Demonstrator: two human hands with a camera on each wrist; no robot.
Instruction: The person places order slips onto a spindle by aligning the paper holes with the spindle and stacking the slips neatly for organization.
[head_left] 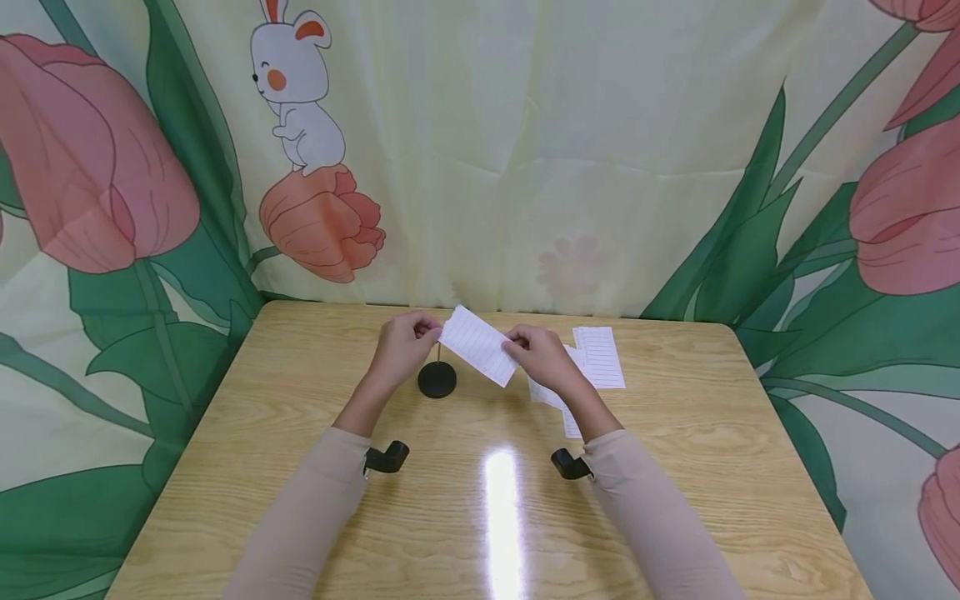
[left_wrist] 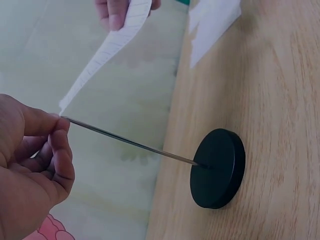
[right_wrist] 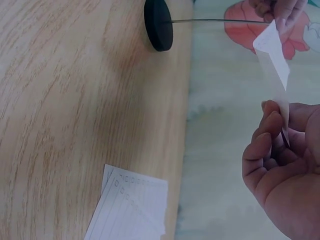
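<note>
The left hand [head_left: 406, 343], nearer the upright spike [left_wrist: 162, 152], pinches one end of the paper slip [head_left: 478, 345] at its tip. The slip's long axis slants from ten to four o'clock, where the right hand [head_left: 542, 355] grips it

Worktop [head_left: 712, 467]: open passage along left edge, outside left sleeve [head_left: 307, 517]; another along right edge, beyond right sleeve [head_left: 660, 517] and loose lined slips [head_left: 603, 358] near far edge. Central lane between sleeves, toward far edge. Obstacles: upright metal rod [left_wrist: 130, 141] on black disc base [head_left: 437, 379]; raised lined paper [head_left: 478, 346] spanning left hand [head_left: 403, 348], at rod's tip, and right hand [head_left: 543, 357]; low gap beneath paper; printed curtain [head_left: 570, 108] behind far edge.
</note>
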